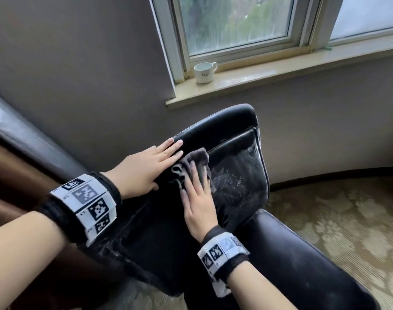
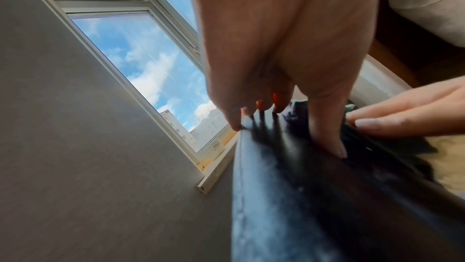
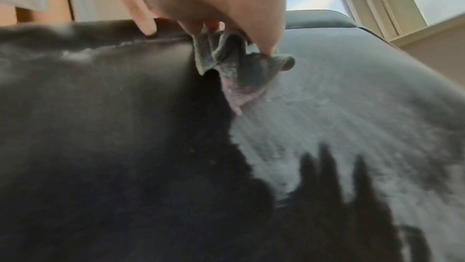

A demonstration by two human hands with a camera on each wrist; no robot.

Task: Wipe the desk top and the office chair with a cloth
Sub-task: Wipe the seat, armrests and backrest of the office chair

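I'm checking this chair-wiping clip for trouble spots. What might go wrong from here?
1. The cloth is bunched under the right hand, so strokes may be narrow and leave the dusty streaks on the chair backrest.
2. The left hand only lies flat on the backrest's edge; the chair may shift under pressure.
3. The cup on the windowsill stands just behind.

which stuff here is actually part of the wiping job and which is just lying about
Part of the job:
- cloth, pressed flat under the right hand
- office chair, dusty in places
- left hand, resting flat on the chair's edge

Just lying about:
- white cup on the windowsill
- patterned carpet
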